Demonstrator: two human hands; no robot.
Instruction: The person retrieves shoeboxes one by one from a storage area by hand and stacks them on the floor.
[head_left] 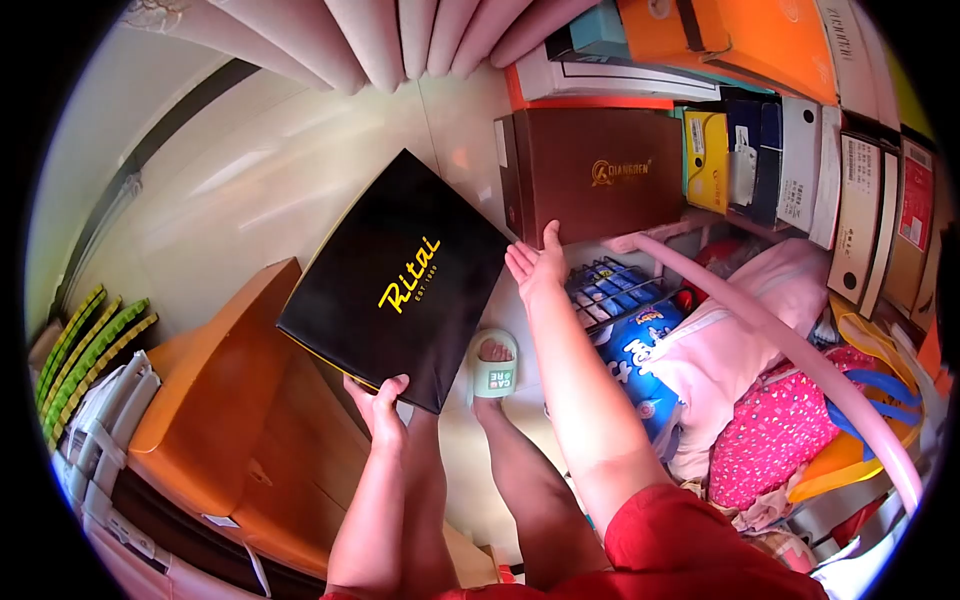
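A black box [395, 285] with yellow "Ritai" lettering is held tilted in front of me, above the floor. My left hand [380, 408] grips its near lower edge, the thumb on top and the fingers underneath. At the box's right corner is my right hand [540, 265], palm up with its fingers stretched out. I cannot tell whether its fingertips touch the black box. Just beyond the right hand stands a brown box [600, 165] with gold lettering.
Stacked shoeboxes, including an orange one [740, 40], line the right side. A pink rail [790, 345] runs past a blue bag [640, 365] and pink cloth [770, 430]. An orange-brown piece of furniture [215, 390] stands left. Pale curtains [385, 35] hang ahead over the tiled floor [230, 190].
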